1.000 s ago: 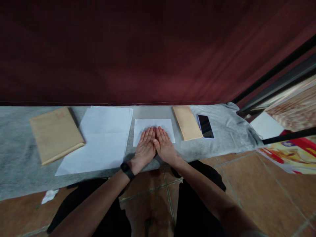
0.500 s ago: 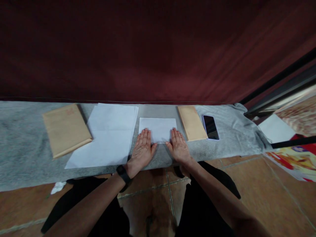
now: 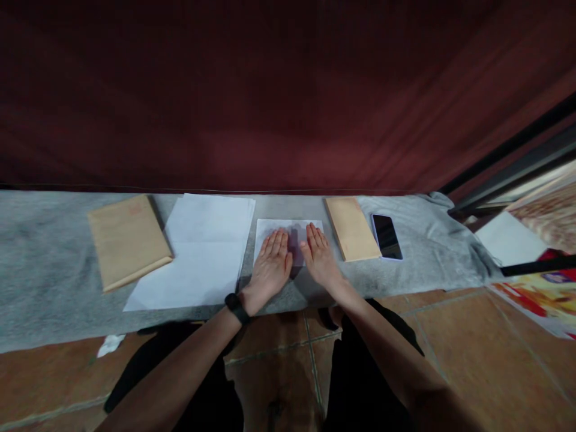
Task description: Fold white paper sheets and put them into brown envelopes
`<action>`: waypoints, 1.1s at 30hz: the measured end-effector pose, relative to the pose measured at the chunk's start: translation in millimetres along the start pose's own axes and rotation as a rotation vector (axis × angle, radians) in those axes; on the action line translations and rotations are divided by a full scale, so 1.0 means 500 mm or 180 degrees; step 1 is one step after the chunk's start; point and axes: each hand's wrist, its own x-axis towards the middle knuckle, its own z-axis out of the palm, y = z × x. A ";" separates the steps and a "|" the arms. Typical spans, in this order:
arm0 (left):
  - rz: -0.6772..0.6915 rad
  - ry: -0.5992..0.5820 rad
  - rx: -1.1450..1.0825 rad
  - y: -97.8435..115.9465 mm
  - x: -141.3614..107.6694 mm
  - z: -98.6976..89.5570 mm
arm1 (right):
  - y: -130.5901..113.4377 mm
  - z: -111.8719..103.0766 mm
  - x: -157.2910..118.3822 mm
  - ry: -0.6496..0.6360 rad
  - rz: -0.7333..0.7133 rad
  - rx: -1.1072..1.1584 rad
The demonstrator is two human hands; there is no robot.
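A folded white sheet of paper (image 3: 296, 240) lies flat on the grey cloth in front of me. My left hand (image 3: 273, 259) is over its left half, palm down with the fingers stretched out. Over the right half is my right hand (image 3: 320, 257), also with straight fingers and turned slightly inward. Both hands cover part of the paper, and whether the palms touch it or hover just above I cannot tell. Left of it, larger white sheets (image 3: 202, 258) lie in a loose stack. To the right is a narrow stack of brown envelopes (image 3: 353, 229).
A larger stack of brown envelopes (image 3: 128, 240) overlaps the white sheets' left side. A phone (image 3: 387, 237) lies beside the narrow envelopes. Grey cloth (image 3: 432, 240) covers the long surface, with a dark red curtain (image 3: 288, 120) behind. A white scrap (image 3: 110, 344) is on the tiled floor.
Both hands have moved inward over the folded paper, closer to each other. My right hand has turned more on its side. The view has shifted slightly; the other things lie as before.
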 end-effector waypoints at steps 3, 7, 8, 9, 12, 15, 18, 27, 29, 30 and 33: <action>0.0101 -0.0156 -0.0024 0.005 0.034 0.027 | -0.019 0.021 0.038 -0.0189 0.0008 0.0213; 0.0048 -0.0442 0.0139 -0.008 0.058 0.042 | -0.025 0.053 0.060 -0.0371 -0.0048 0.0048; 0.0004 -0.0461 0.0192 -0.013 0.061 0.041 | -0.022 0.058 0.061 -0.0383 -0.0085 -0.0051; -0.0052 -0.0450 0.0239 -0.018 0.063 0.038 | -0.018 0.062 0.061 -0.0370 -0.0121 -0.0159; -0.0194 -0.0349 0.0314 -0.034 0.064 0.026 | -0.001 0.067 0.058 -0.0220 -0.0167 -0.0444; -0.0331 -0.0250 0.0287 -0.045 0.059 0.019 | 0.018 0.065 0.055 -0.0063 -0.0051 -0.0617; -0.0515 -0.0159 0.0168 -0.052 0.053 0.017 | 0.033 0.062 0.052 0.0052 0.0104 -0.0703; -0.1306 0.0121 -0.0909 -0.083 0.017 -0.042 | 0.003 0.032 0.007 0.0004 -0.0098 -0.0444; -0.1519 0.0070 -0.1109 -0.087 0.005 -0.056 | -0.021 0.025 -0.011 -0.0210 -0.0437 -0.0357; -0.1595 0.0057 -0.1239 -0.089 0.001 -0.059 | -0.034 0.024 -0.020 -0.0304 -0.0568 -0.0324; -0.1826 0.0140 -0.1775 -0.094 -0.003 -0.056 | -0.065 0.026 -0.038 -0.0443 -0.0686 -0.0300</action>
